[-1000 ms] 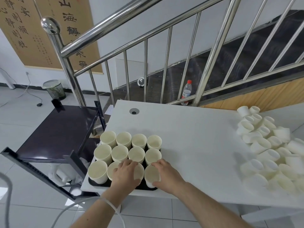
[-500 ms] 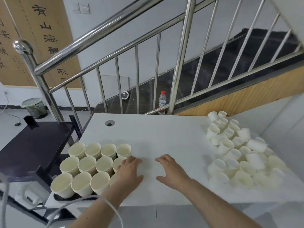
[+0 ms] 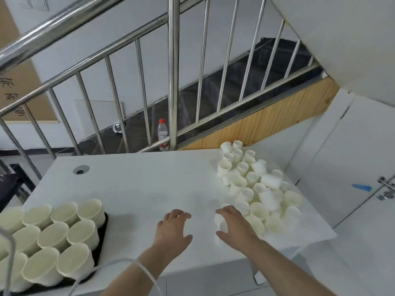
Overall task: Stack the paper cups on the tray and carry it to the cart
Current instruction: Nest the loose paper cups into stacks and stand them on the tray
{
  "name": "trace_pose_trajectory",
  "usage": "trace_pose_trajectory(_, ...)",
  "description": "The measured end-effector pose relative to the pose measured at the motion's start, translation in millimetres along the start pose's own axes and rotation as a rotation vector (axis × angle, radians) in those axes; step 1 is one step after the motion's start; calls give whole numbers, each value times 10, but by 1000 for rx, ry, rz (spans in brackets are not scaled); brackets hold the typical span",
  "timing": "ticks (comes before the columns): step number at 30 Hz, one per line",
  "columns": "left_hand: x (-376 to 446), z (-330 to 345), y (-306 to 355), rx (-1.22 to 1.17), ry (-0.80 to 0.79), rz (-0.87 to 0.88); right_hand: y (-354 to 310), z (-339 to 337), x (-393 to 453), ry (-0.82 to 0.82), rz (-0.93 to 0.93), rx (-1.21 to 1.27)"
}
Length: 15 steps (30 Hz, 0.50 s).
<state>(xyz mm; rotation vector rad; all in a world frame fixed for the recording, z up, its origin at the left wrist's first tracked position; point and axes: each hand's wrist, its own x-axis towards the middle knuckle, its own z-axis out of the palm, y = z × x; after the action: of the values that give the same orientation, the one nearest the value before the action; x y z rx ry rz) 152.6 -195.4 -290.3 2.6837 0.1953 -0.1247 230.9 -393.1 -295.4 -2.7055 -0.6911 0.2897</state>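
A black tray (image 3: 103, 235) sits on the white table (image 3: 139, 189) at the near left, filled with several upright cream paper cups (image 3: 82, 233). A pile of loose white paper cups (image 3: 256, 189) lies on the table's right side. My left hand (image 3: 173, 229) hovers over the bare tabletop, fingers relaxed and spread, holding nothing. My right hand (image 3: 234, 228) is at the near edge of the pile, its thumb and fingers curled either side of one paper cup (image 3: 221, 222). A dark corner of the cart (image 3: 9, 189) shows at the far left.
A steel stair railing (image 3: 173, 82) runs behind the table, with a water bottle (image 3: 162, 134) on the steps beyond. A cable hole (image 3: 80, 169) is in the table's far left. A white door with a metal handle (image 3: 385, 184) stands to the right.
Both hands left the tray and moved right across the table. My right hand reached the loose pile and curled round a cup. The view swung right.
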Motion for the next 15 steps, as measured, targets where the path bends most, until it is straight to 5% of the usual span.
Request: trace_pose_trajectory(15,1578,256,430,-92,-7,45,901,-241,977,-39,165,-30)
